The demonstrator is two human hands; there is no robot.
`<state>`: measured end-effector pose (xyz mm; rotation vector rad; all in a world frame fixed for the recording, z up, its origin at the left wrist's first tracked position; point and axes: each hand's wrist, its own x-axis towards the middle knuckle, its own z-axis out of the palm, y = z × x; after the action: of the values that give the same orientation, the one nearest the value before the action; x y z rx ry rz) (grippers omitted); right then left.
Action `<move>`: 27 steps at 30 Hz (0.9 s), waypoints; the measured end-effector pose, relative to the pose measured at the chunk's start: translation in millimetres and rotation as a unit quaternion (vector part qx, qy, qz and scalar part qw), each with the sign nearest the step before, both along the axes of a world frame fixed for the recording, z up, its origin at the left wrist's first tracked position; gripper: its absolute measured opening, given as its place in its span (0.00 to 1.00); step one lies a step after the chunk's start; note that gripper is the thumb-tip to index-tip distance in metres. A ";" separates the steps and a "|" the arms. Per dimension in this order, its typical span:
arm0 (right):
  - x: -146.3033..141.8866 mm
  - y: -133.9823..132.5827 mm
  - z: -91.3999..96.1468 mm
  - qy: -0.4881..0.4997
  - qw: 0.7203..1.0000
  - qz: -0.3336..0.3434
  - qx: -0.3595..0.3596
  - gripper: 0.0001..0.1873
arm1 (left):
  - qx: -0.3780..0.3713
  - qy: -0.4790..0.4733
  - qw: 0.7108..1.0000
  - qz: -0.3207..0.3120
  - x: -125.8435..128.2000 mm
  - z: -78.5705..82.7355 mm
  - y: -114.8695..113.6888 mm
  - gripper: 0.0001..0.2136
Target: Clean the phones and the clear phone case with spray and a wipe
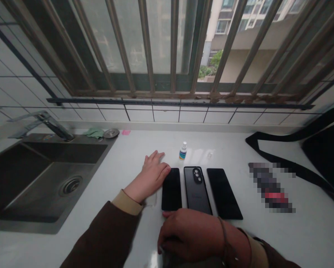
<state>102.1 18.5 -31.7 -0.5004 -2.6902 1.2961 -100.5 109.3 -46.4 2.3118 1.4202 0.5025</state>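
Observation:
My left hand (155,175) lies flat on the white countertop (113,175), its fingers spread and its side against a black smartphone (171,190). Just right of that phone is a black phone in a case (197,190), its camera bump facing up, and then a third black phone (224,193). My right hand (187,234) curls at the lower edge of the frame, close to the bottom of the phones. Something dark lies under it, mostly hidden. A small dropper bottle (183,150) stands behind the phones. A transparent sheet or case (150,199) lies partly under my left wrist.
A steel sink (44,178) with a tall faucet (44,124) is set into the counter on the left. A green cloth (94,132) and a round metal cover (111,133) sit behind it. A pixelated object (270,188) and a black bag (323,149) lie right.

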 end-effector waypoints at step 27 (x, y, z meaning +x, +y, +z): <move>-0.9 1.9 -6.5 0.113 0.953 -0.093 -0.264 0.11 | -0.399 -0.701 0.589 0.048 19.8 33.6 -26.9 0.21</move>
<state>101.1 20.4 -38.1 -0.5941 -2.0418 1.8808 -80.7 82.4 -12.9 0.5581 0.5935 1.0550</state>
